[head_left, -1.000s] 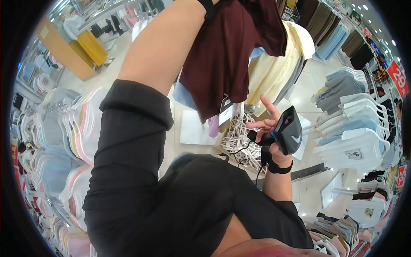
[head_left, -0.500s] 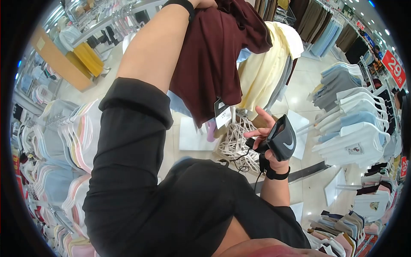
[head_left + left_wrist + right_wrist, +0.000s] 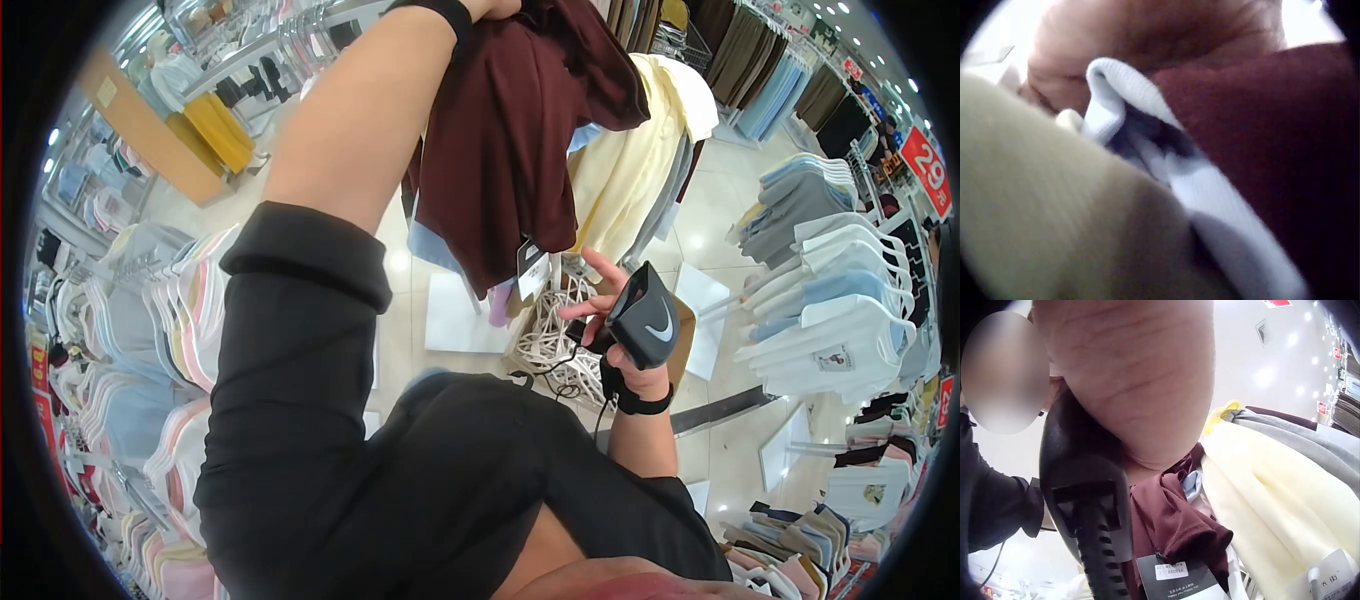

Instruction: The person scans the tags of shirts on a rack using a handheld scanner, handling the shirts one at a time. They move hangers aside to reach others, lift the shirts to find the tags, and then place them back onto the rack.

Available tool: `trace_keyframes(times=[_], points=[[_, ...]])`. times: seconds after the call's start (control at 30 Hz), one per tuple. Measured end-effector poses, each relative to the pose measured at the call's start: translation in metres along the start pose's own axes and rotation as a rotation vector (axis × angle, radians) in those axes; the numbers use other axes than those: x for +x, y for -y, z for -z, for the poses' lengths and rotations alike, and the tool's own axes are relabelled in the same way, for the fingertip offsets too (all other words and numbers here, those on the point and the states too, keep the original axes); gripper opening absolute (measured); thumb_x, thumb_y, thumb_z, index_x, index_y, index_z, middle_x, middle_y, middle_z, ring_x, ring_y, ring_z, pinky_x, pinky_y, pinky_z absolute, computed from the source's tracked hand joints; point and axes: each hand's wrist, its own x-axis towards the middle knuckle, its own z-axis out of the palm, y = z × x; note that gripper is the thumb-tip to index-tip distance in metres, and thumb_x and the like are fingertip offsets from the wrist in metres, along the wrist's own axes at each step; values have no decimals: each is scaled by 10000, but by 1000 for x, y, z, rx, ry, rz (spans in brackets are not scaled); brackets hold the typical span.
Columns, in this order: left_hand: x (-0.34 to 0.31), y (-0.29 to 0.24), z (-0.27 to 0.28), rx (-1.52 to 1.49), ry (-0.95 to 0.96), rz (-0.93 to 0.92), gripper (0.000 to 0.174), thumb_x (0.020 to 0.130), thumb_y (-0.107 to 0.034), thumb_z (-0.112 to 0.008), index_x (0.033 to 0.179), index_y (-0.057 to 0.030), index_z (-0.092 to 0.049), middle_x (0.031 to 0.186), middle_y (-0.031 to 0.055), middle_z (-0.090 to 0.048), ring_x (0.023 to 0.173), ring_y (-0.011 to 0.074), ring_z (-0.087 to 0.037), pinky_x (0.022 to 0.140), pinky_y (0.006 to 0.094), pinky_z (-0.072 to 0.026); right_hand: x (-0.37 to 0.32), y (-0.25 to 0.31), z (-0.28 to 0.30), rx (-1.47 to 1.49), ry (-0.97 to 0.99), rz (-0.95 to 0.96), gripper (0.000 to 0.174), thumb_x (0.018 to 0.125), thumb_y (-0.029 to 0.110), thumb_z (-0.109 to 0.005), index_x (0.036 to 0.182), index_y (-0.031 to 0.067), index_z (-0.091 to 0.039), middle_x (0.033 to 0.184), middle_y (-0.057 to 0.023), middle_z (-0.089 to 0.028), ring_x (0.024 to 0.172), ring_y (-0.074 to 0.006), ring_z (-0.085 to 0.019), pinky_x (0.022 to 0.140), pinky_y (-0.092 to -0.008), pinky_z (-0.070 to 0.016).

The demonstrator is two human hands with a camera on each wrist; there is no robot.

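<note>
Now the right hand (image 3: 600,305), fingers curled round the barcode scanner (image 3: 648,322), has drawn nearer the maroon shirt (image 3: 510,150) and its hang tag (image 3: 533,270), so the scanner looks closer to reading it. The left hand (image 3: 1147,44) is among the garments, and its grip cannot be seen.

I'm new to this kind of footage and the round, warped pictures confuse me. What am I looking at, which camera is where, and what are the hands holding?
There is no machine here: a person in a clothing shop wears three cameras. The big round picture comes from the head, looking down past a black sleeve. The left hand is raised to a maroon garment on a rack. Its wrist camera shows only skin and cloth close up, maroon beside light blue cloth, so its grip is unclear. A pale yellow garment hangs next to the maroon one. The right hand grips a black handheld scanner, close to the paper tag hanging from the maroon garment. Its wrist camera looks up past the scanner at that tag. A heap of white hangers lies low down, under the tag.
</note>
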Motion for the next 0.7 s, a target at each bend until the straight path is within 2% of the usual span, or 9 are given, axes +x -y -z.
trace_keyframes(times=[0.03, 0.1, 0.2, 0.3, 0.4, 0.43, 0.5, 0.6, 0.7], points=[[12, 5, -14, 47, 38, -131, 401, 863, -280, -651, 1149, -18, -751, 1211, 258, -707, 1166, 393, -684, 968, 461, -551, -2, 1, -1, 50, -2, 4, 863, 737, 372, -933, 1405, -14, -546, 1576, -351, -364, 1094, -351, -731, 677, -250, -592], [28, 8, -29, -78, 2, -341, 400, 843, -352, -699, 1116, -67, -766, 1203, 240, -712, 1133, 381, -695, 931, 464, -563, -5, 3, -1, 150, -8, 11, 619, 758, 185, -917, 1290, -31, -684, 1585, -338, -358, 1136, -350, -717, 724, -257, -595], [62, 13, -48, -4, 364, -139, 408, 798, -346, -760, 1089, -60, -758, 1133, 246, -731, 1047, 386, -716, 883, 474, -578, -13, -4, 10, 134, 20, 64, 615, 770, 166, -905, 1306, -28, -674, 1598, -334, -342, 1139, -357, -714, 728, -251, -592], [47, 14, -42, -12, -3, -399, 418, 757, -261, -810, 1111, -51, -738, 1143, 227, -720, 1100, 398, -675, 926, 455, -560, -18, -3, 17, 117, 8, 42, 638, 764, 182, -917, 1319, -13, -671, 1610, -327, -326, 1143, -354, -713, 730, -248, -589], [10, 2, -35, -10, -425, -397, 448, 710, -182, -843, 1121, -64, -706, 1195, 201, -664, 1209, 412, -589, 1008, 447, -513, -17, -3, 16, 118, 9, 35, 636, 756, 164, -916, 1321, -1, -673, 1612, -321, -328, 1147, -350, -712, 734, -247, -588], [31, 11, -44, -171, -376, -631, 399, 746, -161, -803, 1115, -79, -674, 1260, 187, -602, 1283, 425, -509, 1056, 453, -470, -17, -3, 16, 121, 14, 36, 635, 755, 159, -914, 1321, 2, -675, 1613, -319, -330, 1147, -346, -712, 735, -246, -588], [24, 7, -29, -175, -331, -866, 217, 788, -79, -712, 1004, -67, -693, 1153, 187, -641, 1258, 415, -534, 1037, 457, -482, -17, -3, 15, 120, 12, 24, 632, 749, 148, -911, 1320, 8, -679, 1614, -314, -334, 1147, -337, -714, 737, -246, -587], [8, 10, -12, -134, -125, -881, 197, 849, -90, -597, 973, -63, -747, 1130, 205, -688, 1203, 422, -586, 1015, 433, -497, -17, -3, 13, 114, 7, -7, 624, 737, 122, -902, 1313, 12, -687, 1614, -307, -341, 1144, -324, -716, 737, -244, -585], [9, 17, -31, -10, -82, -699, 318, 887, -205, -546, 1032, -56, -787, 1172, 225, -714, 1165, 425, -634, 1017, 439, -500, -15, -4, 11, 129, 14, -23, 611, 730, 82, -883, 1307, 16, -695, 1614, -303, -346, 1142, -317, -718, 734, -240, -582]])
